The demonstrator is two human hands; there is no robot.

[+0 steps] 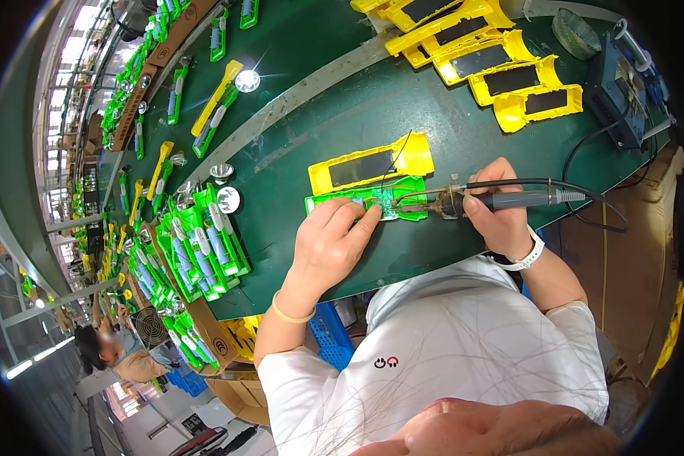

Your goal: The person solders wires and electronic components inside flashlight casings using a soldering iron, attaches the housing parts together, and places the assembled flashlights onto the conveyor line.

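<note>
My right hand (498, 216) grips a soldering iron (520, 200) with a grey handle, its metal tip end reaching left over a small green circuit board (386, 203). That board sits in a bright green plastic casing (416, 207) lying on the green bench. At the board's left side my left hand (333, 235) has thumb and fingers pinched together; what they hold is too small to make out. Just beyond the green casing, a yellow casing half (368, 168) with a dark panel lies alongside it. A thin black wire (397, 161) runs from the yellow half toward the board.
Several yellow casing halves (526, 78) lie in a row at the far right, beside a blue soldering station (614, 95) and a round basket (576, 34). A box of green assemblies (197, 243) stands left. Past a metal strip (296, 87) more assemblies lie. A person (121, 353) sits farther left.
</note>
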